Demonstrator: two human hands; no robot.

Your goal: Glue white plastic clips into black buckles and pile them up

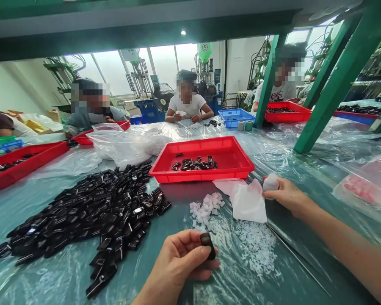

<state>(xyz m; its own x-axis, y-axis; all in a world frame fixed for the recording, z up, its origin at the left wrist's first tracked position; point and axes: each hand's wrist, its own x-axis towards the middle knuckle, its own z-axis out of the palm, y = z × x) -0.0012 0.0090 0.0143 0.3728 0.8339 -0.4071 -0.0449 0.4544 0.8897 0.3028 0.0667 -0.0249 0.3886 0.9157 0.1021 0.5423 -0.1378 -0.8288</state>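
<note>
My left hand [174, 264] is low in the middle of the view, its fingers closed on a small black plastic piece [207, 245]. My right hand [284, 195] is to the right and pinches a small white rounded object [270, 182], whose material I cannot tell. Beside that hand lies a crumpled translucent white bag [246, 201]. A small heap of white bits [205, 207] and a scatter of finer white bits [255, 245] lie between my hands. To the left spreads a large heap of black plastic pieces [92, 216].
A red tray [201, 159] holding black pieces stands ahead on the plastic-covered table [51, 271]. Several co-workers [187, 97] sit beyond it, among more red trays, a blue tray [236, 116], and green steel posts [268, 80]. Machines stand behind them.
</note>
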